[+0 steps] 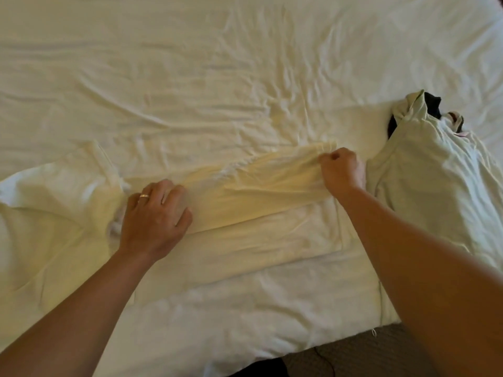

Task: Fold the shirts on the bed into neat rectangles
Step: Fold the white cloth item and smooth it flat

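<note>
The left hand (153, 213) lies flat on the soft pale yellow shirt (245, 191). The right hand (341, 170) pinches its folded edge on the white bed (217, 63).

open sheet (190, 77) beyond; pile (435, 170) rightward
</note>
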`<state>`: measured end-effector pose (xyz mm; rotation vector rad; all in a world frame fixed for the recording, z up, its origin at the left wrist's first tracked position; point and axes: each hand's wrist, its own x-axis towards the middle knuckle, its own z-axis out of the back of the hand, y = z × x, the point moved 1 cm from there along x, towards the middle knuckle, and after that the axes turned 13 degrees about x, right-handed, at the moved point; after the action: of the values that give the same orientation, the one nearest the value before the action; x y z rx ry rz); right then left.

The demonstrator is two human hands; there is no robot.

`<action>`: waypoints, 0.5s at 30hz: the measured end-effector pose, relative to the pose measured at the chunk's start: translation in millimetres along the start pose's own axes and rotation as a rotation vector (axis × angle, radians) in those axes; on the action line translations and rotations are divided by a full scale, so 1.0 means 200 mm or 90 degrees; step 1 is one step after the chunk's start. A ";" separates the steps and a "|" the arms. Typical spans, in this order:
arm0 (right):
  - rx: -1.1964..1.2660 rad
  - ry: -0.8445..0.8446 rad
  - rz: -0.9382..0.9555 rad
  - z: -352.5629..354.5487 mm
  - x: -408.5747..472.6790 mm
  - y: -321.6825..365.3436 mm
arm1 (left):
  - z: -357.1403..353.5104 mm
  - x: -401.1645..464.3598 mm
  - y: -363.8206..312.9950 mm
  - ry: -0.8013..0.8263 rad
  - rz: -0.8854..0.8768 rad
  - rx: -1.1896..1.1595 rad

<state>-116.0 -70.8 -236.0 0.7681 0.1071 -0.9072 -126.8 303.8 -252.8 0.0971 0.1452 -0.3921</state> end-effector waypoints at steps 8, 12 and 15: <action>0.047 -0.013 -0.016 -0.09 0.14 -0.01 | -0.17 0.13 -0.04 0.088 -0.004 0.021; 0.052 -0.045 -0.001 -0.09 0.18 -0.06 | -0.21 0.11 -0.06 0.095 0.015 0.011; 0.066 -0.051 0.021 -0.10 0.14 -0.06 | -0.23 0.11 -0.07 0.105 0.025 -0.002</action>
<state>-102.8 -80.6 -269.0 0.8269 -0.0236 -0.9164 -117.2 288.7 -302.6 0.1292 0.3056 -0.3443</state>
